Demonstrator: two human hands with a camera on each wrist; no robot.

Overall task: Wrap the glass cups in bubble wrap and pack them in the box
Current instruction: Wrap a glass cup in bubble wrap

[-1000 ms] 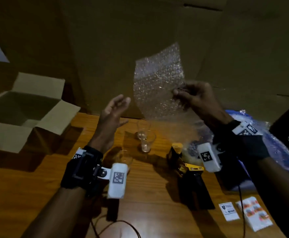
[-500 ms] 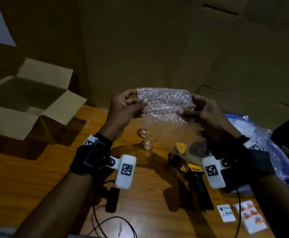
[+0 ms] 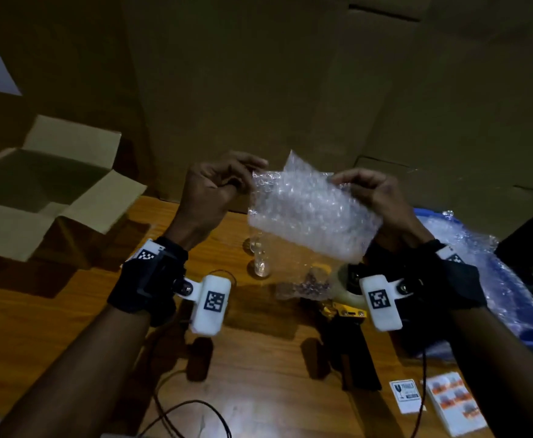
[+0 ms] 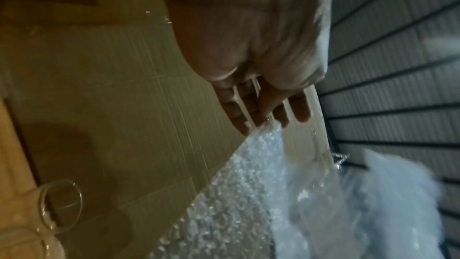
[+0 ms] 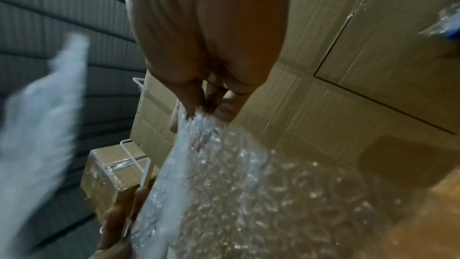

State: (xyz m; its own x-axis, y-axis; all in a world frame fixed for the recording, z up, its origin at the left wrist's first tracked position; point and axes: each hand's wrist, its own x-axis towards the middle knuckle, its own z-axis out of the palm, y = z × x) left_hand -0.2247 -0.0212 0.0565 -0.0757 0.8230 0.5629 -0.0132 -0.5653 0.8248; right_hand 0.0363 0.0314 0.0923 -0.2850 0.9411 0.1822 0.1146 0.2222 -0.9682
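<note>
Now both hands hold the wrap up over the surface: left hand and right hand pinch its top corners. It looks light and floppy. Cups below look breakable; hold their sides.

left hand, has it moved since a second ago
Yes. The left hand was open beside the bubble wrap, apart from it, out over the glass cups; it has crossed to the sheet and now pinches its left edge.
</note>
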